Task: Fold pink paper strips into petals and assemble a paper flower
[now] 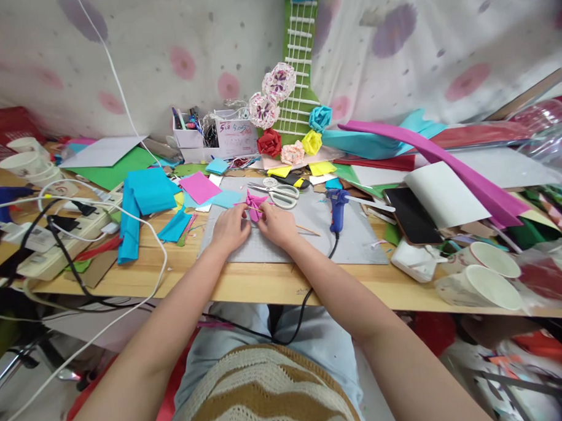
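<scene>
A small folded pink paper piece (254, 206) sits over the grey cutting mat (346, 239), held between both my hands. My left hand (230, 228) is closed, pinching its left side. My right hand (276, 225) is closed too, pinching its right side, and a thin wooden stick (308, 230) pokes out to the right from under it. White-handled scissors (277, 193) lie just behind the paper. A blue glue gun (337, 210) stands on the mat to the right of my right hand, its black cord running off the table's front edge.
Blue (145, 197), pink (200, 187) and green paper sheets lie to the left, with a power strip (61, 239) and tangled cables. Paper flowers (277, 112) and a pen box (188, 131) stand at the back. A phone (412, 215), paper cups (488, 277) and long paper strips crowd the right.
</scene>
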### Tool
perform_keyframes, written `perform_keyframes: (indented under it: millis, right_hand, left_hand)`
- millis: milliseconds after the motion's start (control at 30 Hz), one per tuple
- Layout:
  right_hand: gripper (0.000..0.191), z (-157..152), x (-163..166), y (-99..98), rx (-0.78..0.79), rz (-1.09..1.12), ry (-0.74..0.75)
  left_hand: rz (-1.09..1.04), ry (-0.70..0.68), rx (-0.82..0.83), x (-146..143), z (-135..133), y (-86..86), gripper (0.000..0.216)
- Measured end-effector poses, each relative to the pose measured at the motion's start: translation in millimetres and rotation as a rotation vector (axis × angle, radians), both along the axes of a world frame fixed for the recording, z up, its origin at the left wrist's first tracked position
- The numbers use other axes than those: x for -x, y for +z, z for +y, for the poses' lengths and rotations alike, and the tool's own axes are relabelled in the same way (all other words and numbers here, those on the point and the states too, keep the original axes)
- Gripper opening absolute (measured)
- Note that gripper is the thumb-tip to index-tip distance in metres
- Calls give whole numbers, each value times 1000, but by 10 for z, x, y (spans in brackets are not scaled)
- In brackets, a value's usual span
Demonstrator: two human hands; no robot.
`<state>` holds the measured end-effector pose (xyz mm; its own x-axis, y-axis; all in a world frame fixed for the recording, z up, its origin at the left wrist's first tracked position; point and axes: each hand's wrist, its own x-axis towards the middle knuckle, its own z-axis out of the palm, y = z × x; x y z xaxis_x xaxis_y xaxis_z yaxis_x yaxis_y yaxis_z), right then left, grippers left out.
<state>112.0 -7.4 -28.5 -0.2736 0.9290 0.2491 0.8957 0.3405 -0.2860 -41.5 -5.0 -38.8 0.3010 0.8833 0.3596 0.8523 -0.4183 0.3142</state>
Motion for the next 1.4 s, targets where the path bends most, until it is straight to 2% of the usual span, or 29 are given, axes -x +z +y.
perform_keyframes:
  millis: [200,333,533,667,967,1133,1400]
  right_hand:
    - [28,25,-3,-19,-27,72,-19]
    - [27,71,0,-35,-14,82,-46]
    - [22,75,8,-8,31,49,-90]
    - [25,71,10,-1,33,76,-68]
    - [29,115,70,-3,63,26,-102]
    - [30,86,78,15,27,65,-86]
    - [31,73,104,-20,58,95,-98]
  left_hand:
    - [48,-11,-11,-31,35,-33,43]
    - [-41,-54,9,-30,73,-54,43]
    - [-137,-43,21,-22,94,-72,43]
    - [-154,-56,22,-23,110,-89,42]
    - [-223,-87,75,-41,73,7,38]
    - [-249,-99,99,-42,66,9,34]
    - [-328,-125,36,-29,74,-60,52]
